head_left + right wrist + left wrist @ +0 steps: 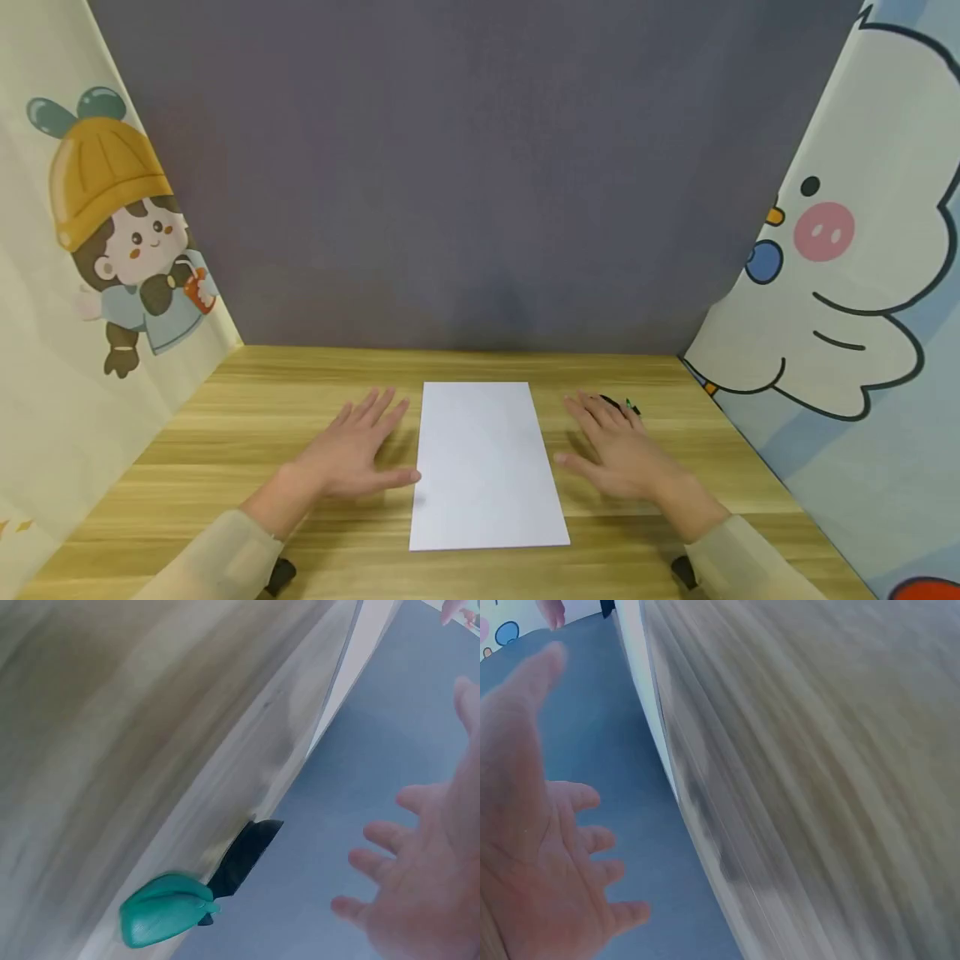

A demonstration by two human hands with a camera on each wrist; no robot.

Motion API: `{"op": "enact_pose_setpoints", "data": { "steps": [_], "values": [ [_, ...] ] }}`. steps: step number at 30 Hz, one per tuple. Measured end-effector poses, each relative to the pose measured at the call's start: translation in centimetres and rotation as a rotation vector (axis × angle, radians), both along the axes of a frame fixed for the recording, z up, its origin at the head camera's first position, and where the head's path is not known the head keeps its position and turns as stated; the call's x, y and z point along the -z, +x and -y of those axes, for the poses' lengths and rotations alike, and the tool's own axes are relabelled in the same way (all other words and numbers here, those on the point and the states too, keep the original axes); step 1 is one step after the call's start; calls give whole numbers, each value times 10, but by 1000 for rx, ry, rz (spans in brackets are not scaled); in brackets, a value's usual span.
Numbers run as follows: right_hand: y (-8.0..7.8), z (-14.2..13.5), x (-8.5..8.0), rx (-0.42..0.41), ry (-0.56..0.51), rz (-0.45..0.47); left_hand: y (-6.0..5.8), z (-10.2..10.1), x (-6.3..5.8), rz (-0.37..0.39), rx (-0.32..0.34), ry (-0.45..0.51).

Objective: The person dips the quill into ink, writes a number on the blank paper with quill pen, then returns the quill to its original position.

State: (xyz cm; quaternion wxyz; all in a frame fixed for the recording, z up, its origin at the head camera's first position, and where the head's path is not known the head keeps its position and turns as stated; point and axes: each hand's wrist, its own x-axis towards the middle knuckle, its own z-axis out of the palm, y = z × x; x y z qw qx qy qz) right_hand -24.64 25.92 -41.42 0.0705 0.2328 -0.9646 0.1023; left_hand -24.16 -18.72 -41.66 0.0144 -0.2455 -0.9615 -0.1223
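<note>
A plain white sheet of paper lies on the table, longer from front to back than across. To its left is my left hand, palm down with fingers spread; the thumb tip meets the paper's left edge in the head view. My right hand hovers on the other side, its fingers also spread and holding nothing. Beyond the right fingers lies a small object with a rounded green body and a dark, blade-shaped end. In the head view, those fingers partly hide it. Both wrist views show the palms bare.
The wood-grain table ends at a dark grey panel behind it. Cartoon-printed walls rise at left and right. A dark wrist strap piece shows below the left sleeve.
</note>
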Motion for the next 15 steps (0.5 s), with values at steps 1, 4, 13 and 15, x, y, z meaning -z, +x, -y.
{"op": "enact_pose_setpoints", "data": {
  "steps": [1, 4, 13, 15],
  "values": [
    [0, -2, 0, -7, -12, -12, 0, 0, 0, 12, 8, 6],
    [-2, -8, -1, -12, -45, -44, -1, -1, 0, 57, 30, 21],
    [-10, -45, -10, 69, -140, -39, -11, -2, 6, 189, 71, 43],
    [-13, -57, -9, 100, -147, 3, -12, -3, 8, 207, 72, 40]
  ]
}}
